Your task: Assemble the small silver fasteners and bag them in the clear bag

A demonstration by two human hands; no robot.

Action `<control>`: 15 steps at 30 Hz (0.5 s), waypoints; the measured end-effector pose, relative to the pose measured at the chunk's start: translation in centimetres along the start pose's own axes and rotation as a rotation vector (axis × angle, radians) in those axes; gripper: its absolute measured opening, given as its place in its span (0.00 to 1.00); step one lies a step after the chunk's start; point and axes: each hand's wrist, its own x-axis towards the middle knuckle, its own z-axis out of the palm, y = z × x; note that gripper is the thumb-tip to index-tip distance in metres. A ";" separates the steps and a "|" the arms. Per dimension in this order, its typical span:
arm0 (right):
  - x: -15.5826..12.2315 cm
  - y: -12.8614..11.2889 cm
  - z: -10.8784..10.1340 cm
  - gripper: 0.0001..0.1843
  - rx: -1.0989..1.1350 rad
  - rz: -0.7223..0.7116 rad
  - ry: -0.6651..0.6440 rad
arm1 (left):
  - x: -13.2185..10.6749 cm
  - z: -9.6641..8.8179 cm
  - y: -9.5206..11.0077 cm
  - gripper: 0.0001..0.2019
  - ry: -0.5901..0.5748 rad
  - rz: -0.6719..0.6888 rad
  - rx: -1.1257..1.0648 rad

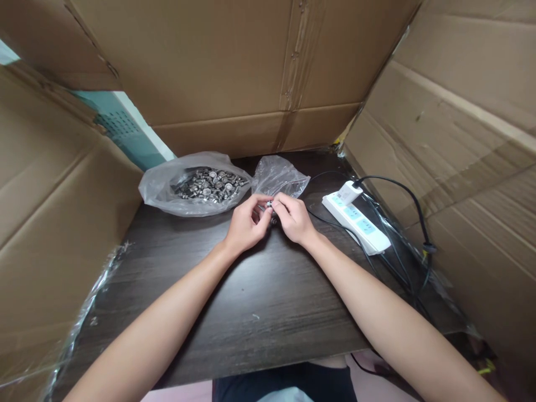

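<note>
My left hand (250, 222) and my right hand (292, 216) meet over the middle of the table, fingertips pinched together. Between them is a small shiny metal part (269, 204), mostly covered by the fingers, so its exact kind does not show. Another small dark round piece (273, 221) shows just below the fingers. Behind and to the left lies a clear plastic bag (157, 187), its mouth spread, full of small silvery metal parts (213, 184) with round heads. A second clear plastic bag (280, 172) lies right behind my hands; its contents are hard to make out.
On the right, a white power strip (368, 234) holds a plugged-in white adapter (350, 192), with black cables (402, 190) trailing along the edge. Cardboard walls (226, 67) enclose the dark wooden table (247, 312) at the back and both sides.
</note>
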 end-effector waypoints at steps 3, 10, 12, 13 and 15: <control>-0.1 0.1 0.2 0.22 -0.017 0.018 -0.003 | -0.1 0.0 -0.1 0.11 -0.011 0.028 0.007; -0.1 0.3 0.4 0.28 -0.038 0.049 0.039 | -0.1 0.0 0.0 0.10 -0.019 0.036 0.009; -0.1 0.2 0.3 0.28 -0.025 0.055 0.036 | -0.1 0.0 -0.1 0.10 -0.017 0.035 0.007; -0.1 0.1 0.2 0.27 -0.014 0.054 0.026 | -0.1 0.0 -0.1 0.11 -0.013 0.031 0.004; -0.1 0.1 0.0 0.24 0.004 0.042 -0.007 | -0.1 0.1 -0.2 0.11 0.001 0.015 -0.001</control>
